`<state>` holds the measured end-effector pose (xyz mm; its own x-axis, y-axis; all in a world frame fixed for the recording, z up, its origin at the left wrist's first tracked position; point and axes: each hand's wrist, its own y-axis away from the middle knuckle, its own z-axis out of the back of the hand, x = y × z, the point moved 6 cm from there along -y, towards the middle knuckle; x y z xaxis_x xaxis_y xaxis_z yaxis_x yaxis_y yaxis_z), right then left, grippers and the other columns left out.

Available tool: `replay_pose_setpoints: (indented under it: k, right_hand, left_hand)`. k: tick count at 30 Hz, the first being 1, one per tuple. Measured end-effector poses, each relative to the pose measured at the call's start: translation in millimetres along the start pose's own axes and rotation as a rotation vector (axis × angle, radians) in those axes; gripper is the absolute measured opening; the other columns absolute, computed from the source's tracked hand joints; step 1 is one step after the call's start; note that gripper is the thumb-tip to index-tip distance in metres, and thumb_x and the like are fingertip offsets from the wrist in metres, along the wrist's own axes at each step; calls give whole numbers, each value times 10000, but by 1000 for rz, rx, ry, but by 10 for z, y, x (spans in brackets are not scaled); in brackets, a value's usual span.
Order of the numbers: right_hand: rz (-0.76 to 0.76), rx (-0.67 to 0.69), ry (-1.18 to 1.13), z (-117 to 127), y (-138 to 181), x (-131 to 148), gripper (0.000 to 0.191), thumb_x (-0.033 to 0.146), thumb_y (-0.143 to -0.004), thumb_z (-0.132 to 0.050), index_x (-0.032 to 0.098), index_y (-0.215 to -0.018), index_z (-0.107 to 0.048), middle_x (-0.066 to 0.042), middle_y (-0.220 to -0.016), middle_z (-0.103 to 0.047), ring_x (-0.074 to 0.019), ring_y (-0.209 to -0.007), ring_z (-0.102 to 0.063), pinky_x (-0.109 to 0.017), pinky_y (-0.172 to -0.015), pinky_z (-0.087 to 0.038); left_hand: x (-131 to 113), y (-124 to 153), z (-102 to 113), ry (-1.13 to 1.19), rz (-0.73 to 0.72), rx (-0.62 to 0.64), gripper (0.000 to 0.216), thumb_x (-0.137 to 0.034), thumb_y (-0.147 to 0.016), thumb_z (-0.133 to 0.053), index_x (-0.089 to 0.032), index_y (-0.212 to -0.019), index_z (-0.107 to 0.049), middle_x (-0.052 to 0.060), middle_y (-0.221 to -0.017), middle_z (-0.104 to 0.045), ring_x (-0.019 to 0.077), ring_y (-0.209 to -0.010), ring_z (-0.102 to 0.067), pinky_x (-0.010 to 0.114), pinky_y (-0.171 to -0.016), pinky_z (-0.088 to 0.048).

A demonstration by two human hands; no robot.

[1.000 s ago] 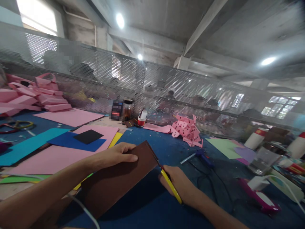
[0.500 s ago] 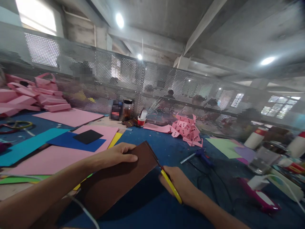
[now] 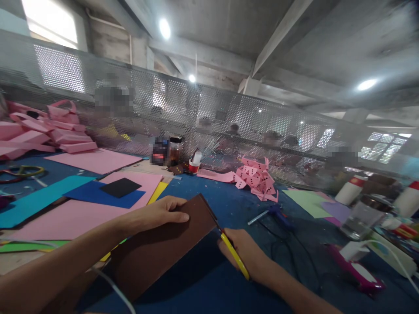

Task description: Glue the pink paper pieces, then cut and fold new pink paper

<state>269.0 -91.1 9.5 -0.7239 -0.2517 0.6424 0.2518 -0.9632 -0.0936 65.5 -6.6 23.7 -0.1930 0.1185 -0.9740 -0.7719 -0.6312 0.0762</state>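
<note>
A brown sheet of card or paper (image 3: 163,248) is held tilted above the blue table top. My left hand (image 3: 166,211) pinches its upper edge, thumb on the near face and the other fingers behind. My right hand (image 3: 244,253) grips a pair of scissors (image 3: 235,255) with yellow handles. The dark blades lie along the sheet's right-hand edge, near its top corner; whether they are parted is hard to see. Part of my right fingers is hidden behind the handles.
Pink (image 3: 94,161), teal (image 3: 42,198), blue and black sheets lie on the left. Pink dotted strips (image 3: 253,176) are heaped by the mesh partition (image 3: 183,100). A glue gun (image 3: 279,216) with a cord and a clear jar (image 3: 362,218) stand right. A white cable (image 3: 114,285) crosses the near left.
Hardly anything differs. Both hands, the brown sheet and the scissors keep almost the same place.
</note>
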Motion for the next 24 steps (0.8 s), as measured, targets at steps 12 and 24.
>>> replay_pose_setpoints:
  k: [12, 24]
  right_hand:
    - [-27, 12, -76, -33, -1, -47, 312, 240, -884, -498, 208, -577, -453, 37, -467, -470, -107, -478, -464, -220, -481, -281]
    - [-96, -51, -417, -89, -115, -176, 457, 625, -914, -467, 183, -824, -540, 72, -561, -448, -67, -385, -423, -191, -409, -323]
  left_hand:
    - [14, -7, 7, 0, -23, 0, 268, -446, -837, -704, -186, -895, -679, 17, -888, -746, 167, -727, -663, 222, -627, -440]
    - [-23, -6, -15, -2, -23, 8, 303, -464, -841, -695, -178, -943, -677, 40, -928, -745, 185, -736, -675, 239, -626, -466]
